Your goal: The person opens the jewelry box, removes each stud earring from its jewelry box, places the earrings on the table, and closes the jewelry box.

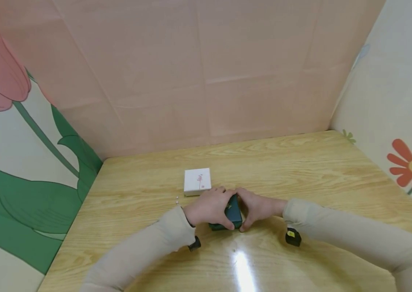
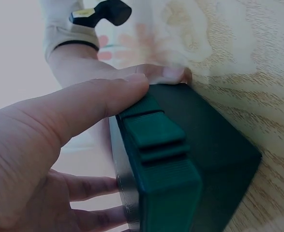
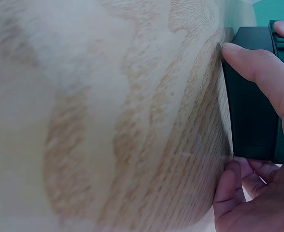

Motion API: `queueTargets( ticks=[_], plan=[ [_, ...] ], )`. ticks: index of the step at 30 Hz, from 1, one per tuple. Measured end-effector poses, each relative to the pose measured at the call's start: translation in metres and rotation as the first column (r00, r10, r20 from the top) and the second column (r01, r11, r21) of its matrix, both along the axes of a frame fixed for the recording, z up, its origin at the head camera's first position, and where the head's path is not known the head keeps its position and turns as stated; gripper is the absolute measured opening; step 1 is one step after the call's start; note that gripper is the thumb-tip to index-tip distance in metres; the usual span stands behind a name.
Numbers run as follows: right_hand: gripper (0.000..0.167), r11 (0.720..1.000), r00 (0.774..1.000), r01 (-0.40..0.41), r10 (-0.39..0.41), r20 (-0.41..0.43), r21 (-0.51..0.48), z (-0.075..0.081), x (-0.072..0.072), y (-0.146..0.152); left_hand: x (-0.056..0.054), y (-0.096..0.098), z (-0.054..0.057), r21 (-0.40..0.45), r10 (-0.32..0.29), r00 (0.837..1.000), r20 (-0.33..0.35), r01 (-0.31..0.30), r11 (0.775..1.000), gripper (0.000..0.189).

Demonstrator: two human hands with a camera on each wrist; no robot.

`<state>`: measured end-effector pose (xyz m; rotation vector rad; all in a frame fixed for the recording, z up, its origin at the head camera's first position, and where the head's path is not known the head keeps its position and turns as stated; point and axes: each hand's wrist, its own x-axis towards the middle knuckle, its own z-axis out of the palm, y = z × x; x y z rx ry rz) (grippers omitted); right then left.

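A dark green box with a small gold mark on its lid sits on the table between my two hands. In the left wrist view, a green ribbon with a flat bow runs along the lid's edge. My left hand grips the box from the left, its thumb on the near side by the bow and its fingers across at the far side. Holding the right end is my right hand, its thumb at the near corner and its curled fingers at the far corner.
A white box with a pink flower print stands just behind my left hand. Small shiny pieces lie on the wooden table left of it. A pink backdrop rises behind, with painted panels at both sides.
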<state>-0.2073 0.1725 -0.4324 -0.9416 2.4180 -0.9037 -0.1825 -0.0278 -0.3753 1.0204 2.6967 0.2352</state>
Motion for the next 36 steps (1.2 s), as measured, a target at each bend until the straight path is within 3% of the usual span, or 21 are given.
queueTargets(
  ticks=[12, 20, 27, 36],
  plan=[
    [0.097, 1.0, 1.0, 0.005, -0.005, 0.013, -0.003, 0.0, 0.002, 0.0, 0.001, 0.003, -0.001, -0.027, 0.001, 1.0, -0.031, -0.002, 1.0, 0.098],
    [0.095, 1.0, 1.0, 0.013, -0.013, 0.003, 0.012, -0.002, 0.001, -0.001, 0.001, 0.005, -0.004, -0.056, 0.027, 1.0, -0.008, -0.027, 0.998, 0.1],
    [0.092, 1.0, 1.0, 0.004, -0.004, 0.008, -0.003, -0.002, 0.001, 0.0, -0.001, 0.004, -0.008, -0.031, 0.028, 0.999, 0.017, -0.028, 0.999, 0.097],
    [0.087, 1.0, 1.0, -0.016, 0.016, -0.017, -0.002, -0.002, 0.0, -0.002, -0.003, 0.004, -0.011, -0.033, 0.026, 1.0, 0.009, -0.026, 0.999, 0.093]
  ],
)
